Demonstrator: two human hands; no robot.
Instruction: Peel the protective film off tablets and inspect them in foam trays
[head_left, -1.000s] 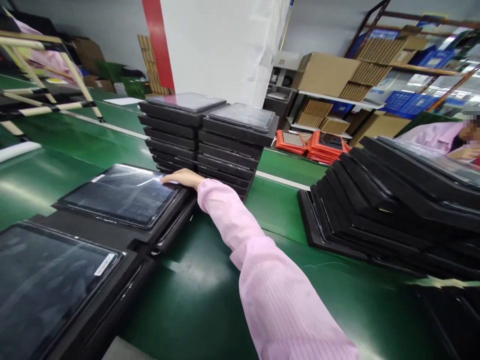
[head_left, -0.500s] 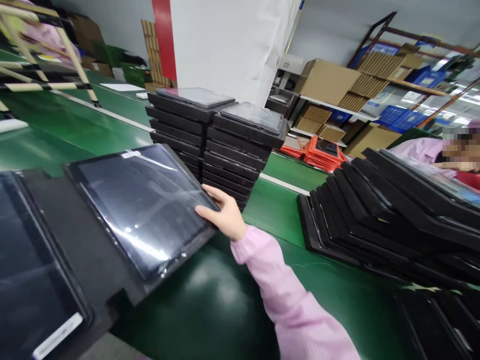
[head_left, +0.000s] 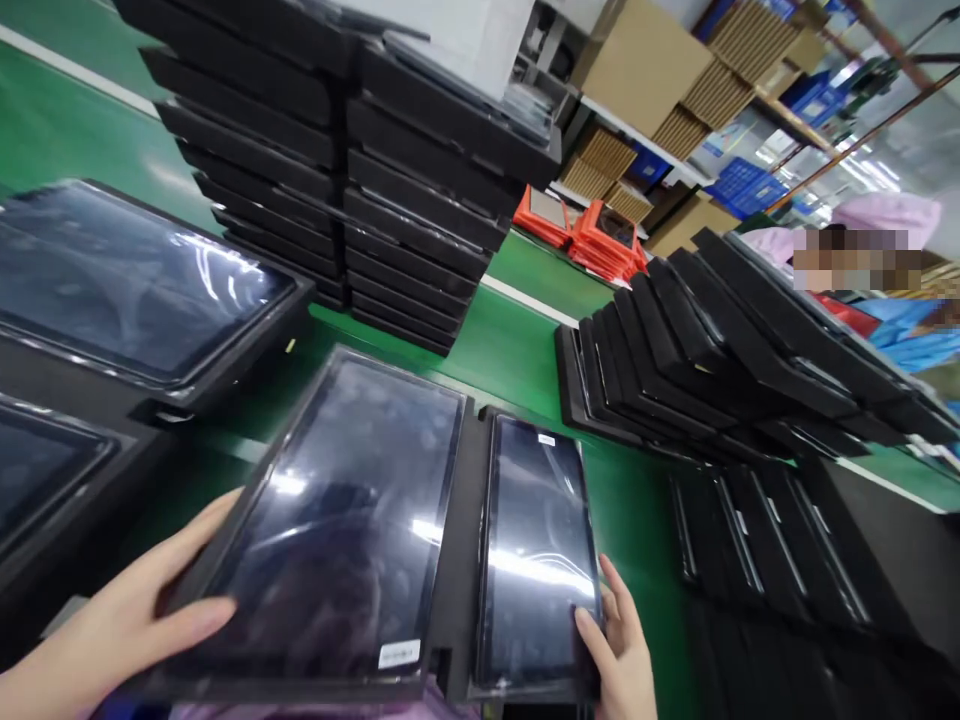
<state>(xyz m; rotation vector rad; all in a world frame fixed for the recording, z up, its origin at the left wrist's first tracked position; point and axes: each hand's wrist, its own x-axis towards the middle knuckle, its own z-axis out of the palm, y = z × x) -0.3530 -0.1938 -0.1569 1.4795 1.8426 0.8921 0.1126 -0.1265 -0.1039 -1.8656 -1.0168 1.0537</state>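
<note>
A black foam tray (head_left: 466, 450) is in front of me, carrying two glossy dark display panels side by side. The wider panel (head_left: 352, 500) has a white label near its lower right corner; the narrower panel (head_left: 536, 510) has a small label near its top. At the tray's left edge, my left hand (head_left: 150, 595) is closed, thumb on top and fingers underneath. My right hand (head_left: 619, 640) grips the opposite edge, its thumb over the narrower panel. Part of the fingers of both hands is hidden.
Another tray with panels (head_left: 135, 270) lies at left. Behind are tall stacks of black trays (head_left: 420, 215), with a leaning stack (head_left: 675, 350) at right and more trays (head_left: 772, 550) below it. Orange-edged items (head_left: 604, 240) sit farther back. A person (head_left: 889, 220) is at far right.
My left hand has come into view on the tray's left edge. The two-panel tray is now squarely before me, held on both sides. The view has shifted, bringing the stacks closer.
</note>
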